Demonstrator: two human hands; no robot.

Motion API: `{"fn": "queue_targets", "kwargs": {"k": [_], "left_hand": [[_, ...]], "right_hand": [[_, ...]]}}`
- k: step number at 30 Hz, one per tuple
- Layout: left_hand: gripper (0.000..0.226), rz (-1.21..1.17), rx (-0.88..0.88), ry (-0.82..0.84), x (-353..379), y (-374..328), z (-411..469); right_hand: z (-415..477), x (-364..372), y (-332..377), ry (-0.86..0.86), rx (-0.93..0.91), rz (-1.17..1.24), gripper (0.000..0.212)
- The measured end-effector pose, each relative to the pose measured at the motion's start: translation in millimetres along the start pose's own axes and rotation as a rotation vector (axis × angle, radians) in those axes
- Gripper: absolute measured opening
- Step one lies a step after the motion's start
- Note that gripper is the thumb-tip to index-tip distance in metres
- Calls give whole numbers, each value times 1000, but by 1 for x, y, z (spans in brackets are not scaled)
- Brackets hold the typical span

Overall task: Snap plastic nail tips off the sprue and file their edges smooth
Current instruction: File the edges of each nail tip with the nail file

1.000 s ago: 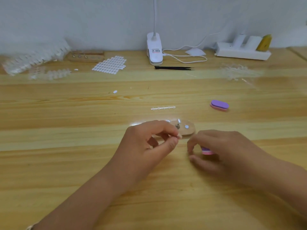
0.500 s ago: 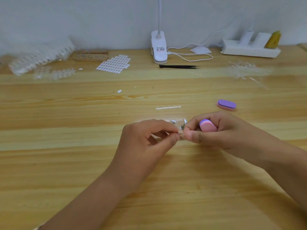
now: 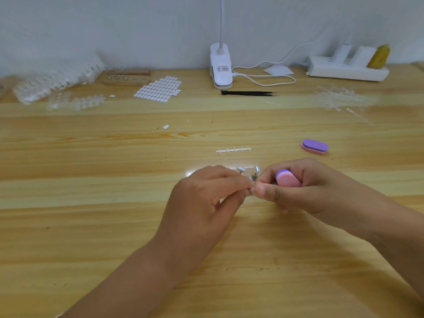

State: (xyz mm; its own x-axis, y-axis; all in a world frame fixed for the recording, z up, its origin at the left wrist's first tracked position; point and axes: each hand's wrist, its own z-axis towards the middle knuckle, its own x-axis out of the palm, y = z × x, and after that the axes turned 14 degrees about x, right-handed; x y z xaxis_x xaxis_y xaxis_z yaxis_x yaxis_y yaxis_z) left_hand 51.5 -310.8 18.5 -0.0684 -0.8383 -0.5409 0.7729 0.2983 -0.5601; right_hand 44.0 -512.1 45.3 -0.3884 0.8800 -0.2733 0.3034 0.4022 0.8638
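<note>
Pink-purple file sits in the curled R hand, well in front of the lamp and slightly right of it. Head view only. L hand meets it fingertip to fingertip, thumb + forefinger pinching a clear tip. It's tiny and barely visible; can't tell if the R thumb touches it too. Stripped sprue lies btwn lamp and hands, 2nd file further right. Risks, my guess: tip is small + slick, so a hard stroke could flick it out of the pinch, and clear plastic on pale wood is hard to find. Over-filing one edge would leave it lopsided.
</note>
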Motion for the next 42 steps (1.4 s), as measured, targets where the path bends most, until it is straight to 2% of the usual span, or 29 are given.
{"fn": "queue_targets", "kwargs": {"k": [4, 12, 15, 20, 25, 31, 35, 42], "left_hand": [[15, 51, 41, 17, -1, 0, 0], [13, 87, 113, 19, -2, 0, 0], [19, 102, 143, 1, -2, -2, 0], [11, 43, 39, -29, -3, -2, 0], [12, -24, -81, -23, -3, -3, 2], [12, -259, -326, -81, 0, -1, 7], [9, -350, -358, -107, 0, -3, 7], [6, -545, -415, -108, -2, -6, 7]], "right_hand": [[0, 1, 0, 31, -1, 24, 27], [-1, 3, -1, 97, 35, 138, 22], [-2, 3, -2, 87, 74, 181, 33], [-5, 14, 1, 9, 42, 204, 22], [-5, 22, -1, -114, 6, 144, 27], [1, 15, -16, -405, -296, -156, 17], [2, 10, -24, -438, -424, -295, 14], [6, 17, -24, -649, -642, -414, 7]]}}
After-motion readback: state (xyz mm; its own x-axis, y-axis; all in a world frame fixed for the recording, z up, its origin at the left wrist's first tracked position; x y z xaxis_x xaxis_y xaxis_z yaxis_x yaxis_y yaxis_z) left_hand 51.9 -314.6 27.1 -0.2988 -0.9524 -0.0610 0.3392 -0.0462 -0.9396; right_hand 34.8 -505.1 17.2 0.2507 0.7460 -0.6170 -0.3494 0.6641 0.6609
